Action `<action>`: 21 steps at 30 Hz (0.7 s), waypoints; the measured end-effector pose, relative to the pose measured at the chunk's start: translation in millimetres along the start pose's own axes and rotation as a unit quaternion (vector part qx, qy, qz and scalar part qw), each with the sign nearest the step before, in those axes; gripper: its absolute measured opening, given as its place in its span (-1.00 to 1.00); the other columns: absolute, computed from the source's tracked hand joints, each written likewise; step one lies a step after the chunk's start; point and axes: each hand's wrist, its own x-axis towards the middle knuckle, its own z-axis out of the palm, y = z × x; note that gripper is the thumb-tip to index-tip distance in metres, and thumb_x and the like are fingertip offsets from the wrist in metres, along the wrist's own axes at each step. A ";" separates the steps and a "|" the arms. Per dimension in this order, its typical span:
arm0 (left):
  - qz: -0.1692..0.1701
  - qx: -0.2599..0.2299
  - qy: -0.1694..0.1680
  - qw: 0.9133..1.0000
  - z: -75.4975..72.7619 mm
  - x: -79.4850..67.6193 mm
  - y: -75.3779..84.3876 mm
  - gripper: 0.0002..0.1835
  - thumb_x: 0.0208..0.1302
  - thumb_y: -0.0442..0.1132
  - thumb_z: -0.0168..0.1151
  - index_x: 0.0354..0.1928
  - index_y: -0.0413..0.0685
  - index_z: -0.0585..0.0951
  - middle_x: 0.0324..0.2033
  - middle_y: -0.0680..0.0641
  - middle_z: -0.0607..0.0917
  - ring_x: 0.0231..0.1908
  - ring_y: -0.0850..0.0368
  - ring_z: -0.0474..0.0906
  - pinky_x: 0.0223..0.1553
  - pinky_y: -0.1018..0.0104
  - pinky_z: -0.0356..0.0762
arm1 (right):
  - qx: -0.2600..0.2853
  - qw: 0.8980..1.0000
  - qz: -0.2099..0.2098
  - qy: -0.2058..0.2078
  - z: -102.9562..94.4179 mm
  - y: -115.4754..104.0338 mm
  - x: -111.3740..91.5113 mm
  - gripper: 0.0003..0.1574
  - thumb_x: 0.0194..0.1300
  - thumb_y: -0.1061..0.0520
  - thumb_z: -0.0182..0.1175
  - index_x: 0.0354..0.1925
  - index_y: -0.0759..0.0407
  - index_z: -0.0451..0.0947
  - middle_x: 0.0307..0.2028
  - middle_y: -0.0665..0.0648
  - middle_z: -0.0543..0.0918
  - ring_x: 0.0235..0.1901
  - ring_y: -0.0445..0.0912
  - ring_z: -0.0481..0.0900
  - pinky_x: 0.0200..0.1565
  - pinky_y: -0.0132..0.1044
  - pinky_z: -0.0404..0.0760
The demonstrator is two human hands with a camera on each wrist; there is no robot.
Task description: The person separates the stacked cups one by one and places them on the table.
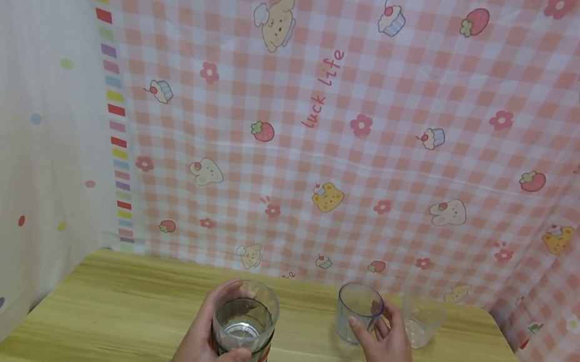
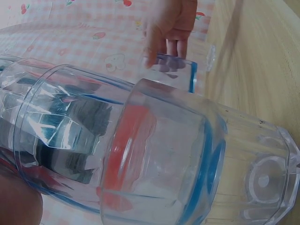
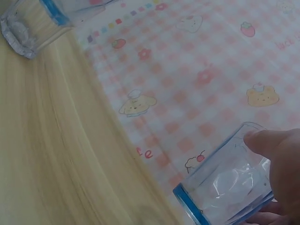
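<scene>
The left hand (image 1: pixel 202 354) grips a stack (image 1: pixel 244 329) of clear cups; to its right, the right hand (image 1: pixel 392 357) holds a blue-banded cup (image 1: pixel 346 321) between thumb and fingers. Beyond this hand, a plain cup (image 1: pixel 418 334) stands on the worktop (image 1: pixel 131 320).

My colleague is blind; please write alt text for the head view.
A person's left hand holds a stack of clear cups; the right hand holds a single clear cup. Another cup stands farther right on the wooden table, before a pink checked cloth.
</scene>
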 end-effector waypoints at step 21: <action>0.007 -0.005 -0.003 1.000 -0.4 0.5 0.3 -0.16 0.46 -0.05 0.43 0.60 -0.12 0.22 0.37 -0.05 0.52 0.30 0.20 0.54 0.37 0.40 0.51 | -0.013 1.000 0.019 0.008 -1.5 35.6 10.6 0.14 0.60 0.12 0.27 0.65 0.49 -0.28 0.64 0.63 -0.03 0.63 0.49 0.04 0.62 0.21 0.19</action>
